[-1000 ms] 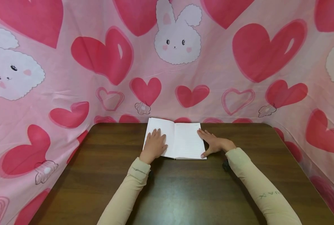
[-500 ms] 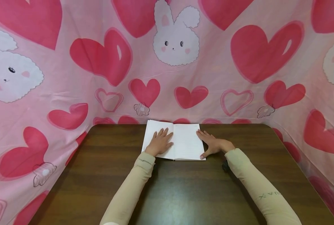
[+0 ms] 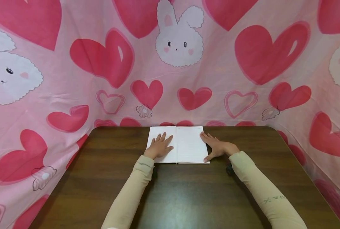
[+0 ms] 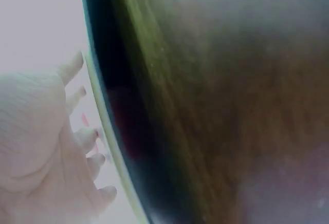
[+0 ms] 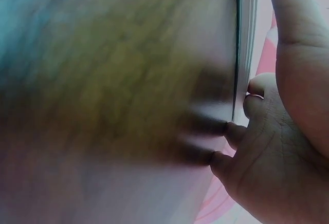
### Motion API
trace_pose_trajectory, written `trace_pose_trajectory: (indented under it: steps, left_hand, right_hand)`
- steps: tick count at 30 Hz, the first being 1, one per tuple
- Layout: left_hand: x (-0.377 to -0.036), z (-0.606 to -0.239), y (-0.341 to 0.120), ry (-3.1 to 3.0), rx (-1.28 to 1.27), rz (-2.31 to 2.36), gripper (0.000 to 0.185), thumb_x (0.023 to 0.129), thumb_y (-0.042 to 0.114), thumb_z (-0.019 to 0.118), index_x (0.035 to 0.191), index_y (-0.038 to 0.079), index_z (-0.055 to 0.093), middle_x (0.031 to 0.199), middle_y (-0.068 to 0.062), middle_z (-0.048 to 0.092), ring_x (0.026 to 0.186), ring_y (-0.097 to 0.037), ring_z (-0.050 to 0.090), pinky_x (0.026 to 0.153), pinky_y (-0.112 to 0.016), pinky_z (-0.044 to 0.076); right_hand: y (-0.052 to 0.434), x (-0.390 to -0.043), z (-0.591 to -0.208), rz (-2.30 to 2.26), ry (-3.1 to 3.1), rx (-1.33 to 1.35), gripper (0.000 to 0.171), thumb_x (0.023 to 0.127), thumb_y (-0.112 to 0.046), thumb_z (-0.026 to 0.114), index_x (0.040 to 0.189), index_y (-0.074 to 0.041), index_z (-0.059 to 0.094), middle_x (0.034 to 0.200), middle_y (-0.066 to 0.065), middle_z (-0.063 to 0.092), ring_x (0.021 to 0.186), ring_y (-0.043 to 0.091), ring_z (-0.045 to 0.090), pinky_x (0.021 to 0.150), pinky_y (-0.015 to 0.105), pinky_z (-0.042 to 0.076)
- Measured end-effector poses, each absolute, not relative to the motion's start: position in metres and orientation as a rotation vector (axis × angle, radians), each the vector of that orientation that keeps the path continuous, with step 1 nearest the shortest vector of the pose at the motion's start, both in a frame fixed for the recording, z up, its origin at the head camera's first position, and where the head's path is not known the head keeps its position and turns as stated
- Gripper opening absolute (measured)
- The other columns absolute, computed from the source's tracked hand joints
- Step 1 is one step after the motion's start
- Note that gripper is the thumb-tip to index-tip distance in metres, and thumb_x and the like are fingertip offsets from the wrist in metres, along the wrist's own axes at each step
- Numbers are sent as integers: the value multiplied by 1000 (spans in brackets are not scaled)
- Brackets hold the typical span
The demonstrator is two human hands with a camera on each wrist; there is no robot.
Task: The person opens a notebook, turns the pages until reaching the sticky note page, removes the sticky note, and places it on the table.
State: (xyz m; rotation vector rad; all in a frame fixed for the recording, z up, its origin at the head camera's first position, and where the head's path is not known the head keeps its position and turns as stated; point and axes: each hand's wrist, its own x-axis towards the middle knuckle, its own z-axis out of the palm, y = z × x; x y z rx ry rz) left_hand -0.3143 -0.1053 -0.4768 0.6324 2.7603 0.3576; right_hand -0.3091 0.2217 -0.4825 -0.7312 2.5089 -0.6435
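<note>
A notebook (image 3: 190,146) lies spread flat near the table's far edge, with white pages that look faintly lined on the right. My left hand (image 3: 159,147) rests on the left page, palm down, fingers straight and spread. At the right page's outer edge is my right hand (image 3: 217,147), its thumb at the lower corner and its fingertips by the upper part of that edge. In the left wrist view the left hand (image 4: 41,142) appears beside the notebook's edge. The right wrist view shows fingertips (image 5: 223,162) of the right hand touching down on the table by the notebook.
The brown wooden table (image 3: 173,197) has rounded far corners. Behind it and along both sides hangs a pink cloth (image 3: 164,73) printed with hearts and rabbits. A small dark object (image 3: 229,169) is at the right wrist.
My left hand slid right across the left page toward the fold, then slightly back left. The left page, raised before, now lies flatter. My right hand has stayed at the right edge.
</note>
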Motion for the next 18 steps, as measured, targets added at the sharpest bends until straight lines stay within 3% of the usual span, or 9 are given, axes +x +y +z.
trace_pose_trajectory:
  steps: [18]
  left_hand:
    - [-320, -481, -114, 2680, 595, 395, 67, 107, 42, 47, 164, 21, 19, 171, -17, 6, 156, -42, 5, 122, -65, 9]
  right_hand:
    - [221, -310, -480, -663, 2494, -711, 130, 77, -44, 87, 161, 3, -1, 169, 24, -9, 153, 50, -7, 118, 71, 0]
